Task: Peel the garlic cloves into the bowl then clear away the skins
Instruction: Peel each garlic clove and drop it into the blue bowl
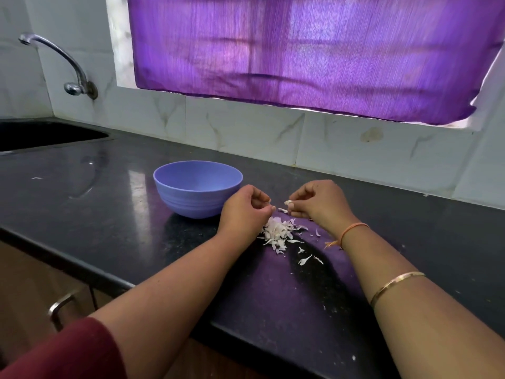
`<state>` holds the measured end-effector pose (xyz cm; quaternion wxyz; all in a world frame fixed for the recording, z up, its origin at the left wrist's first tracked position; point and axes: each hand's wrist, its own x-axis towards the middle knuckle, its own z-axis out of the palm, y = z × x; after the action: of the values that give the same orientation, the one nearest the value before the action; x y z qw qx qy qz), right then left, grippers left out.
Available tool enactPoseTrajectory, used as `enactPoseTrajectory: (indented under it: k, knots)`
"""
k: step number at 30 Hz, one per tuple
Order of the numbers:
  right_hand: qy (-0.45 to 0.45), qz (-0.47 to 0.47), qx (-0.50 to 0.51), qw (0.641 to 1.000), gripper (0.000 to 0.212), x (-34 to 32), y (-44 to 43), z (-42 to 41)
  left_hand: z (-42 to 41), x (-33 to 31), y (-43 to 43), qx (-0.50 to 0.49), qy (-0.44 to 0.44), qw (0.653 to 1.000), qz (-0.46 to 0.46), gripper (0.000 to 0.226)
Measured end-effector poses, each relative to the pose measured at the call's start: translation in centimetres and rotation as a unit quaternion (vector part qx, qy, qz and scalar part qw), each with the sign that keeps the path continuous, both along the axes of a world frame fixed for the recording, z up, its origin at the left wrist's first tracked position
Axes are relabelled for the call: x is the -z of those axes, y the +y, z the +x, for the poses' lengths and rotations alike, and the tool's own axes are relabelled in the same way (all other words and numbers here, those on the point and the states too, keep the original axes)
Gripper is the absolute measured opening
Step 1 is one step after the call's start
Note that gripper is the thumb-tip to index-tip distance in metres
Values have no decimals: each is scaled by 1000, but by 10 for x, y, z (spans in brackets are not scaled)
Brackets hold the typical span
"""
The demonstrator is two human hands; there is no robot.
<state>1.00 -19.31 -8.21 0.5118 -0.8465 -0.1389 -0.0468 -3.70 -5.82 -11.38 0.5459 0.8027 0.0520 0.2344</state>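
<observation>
A lilac plastic bowl (197, 187) stands on the black counter; its inside is hidden from this angle. Just right of it my left hand (246, 212) has its fingers curled, the fingertips pinched together; what they hold is too small to tell. My right hand (317, 201) pinches a pale garlic clove (288, 202) between thumb and fingers, a short gap from the left hand. Below both hands lies a heap of white garlic skins (277, 231), with loose flakes (304, 259) scattered toward me.
The black counter (109, 203) runs left to a dark sink (46, 134) with a chrome tap (68, 67) on the tiled wall. A purple curtain (314, 50) hangs behind. Cabinet handle (61, 307) sits below the counter's front edge.
</observation>
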Motion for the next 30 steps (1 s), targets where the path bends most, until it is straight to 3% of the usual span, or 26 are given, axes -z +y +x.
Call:
enactPoseTrajectory:
  k: [4,8,14,16,18,19,21,23,26,28,30]
  knots:
    - [-70,-109,0,992,5,-7,-5,-6,0,0,1,3,-4,1000,0,20]
    - [-195,-223,19,955,9,-14,-12,-9,0,-1,0,3,-4,1000,3,19]
    - [-432,-180,123,875,11,-20,-8,-14,-2,-1,0,12,-10,1000,-4,14]
    - [-370,-270,100,883,13,-12,-6,-8,-1,-1,1,17,-13,1000,-3,11]
    - [-211,-405,28,889,15,-2,-4,-6,-2,0,1,18,-19,1000,2,12]
    - [-165,-426,13,889,16,0,-5,-5,-2,0,1,18,-23,1000,7,15]
    - [-162,-368,21,915,17,-1,-9,-4,-3,0,-1,20,-26,999,17,23]
    - [-236,-283,62,928,16,-5,-9,-6,-4,-1,-1,19,-27,999,22,27]
    - [-352,-180,124,910,12,-8,-8,-10,-4,-2,-1,17,-25,999,24,26]
    - [-309,-261,95,910,12,-5,-7,-7,-4,-1,-1,16,-26,999,24,23]
    - [-188,-392,35,900,14,1,-6,-7,-5,-1,-2,13,-31,999,22,21]
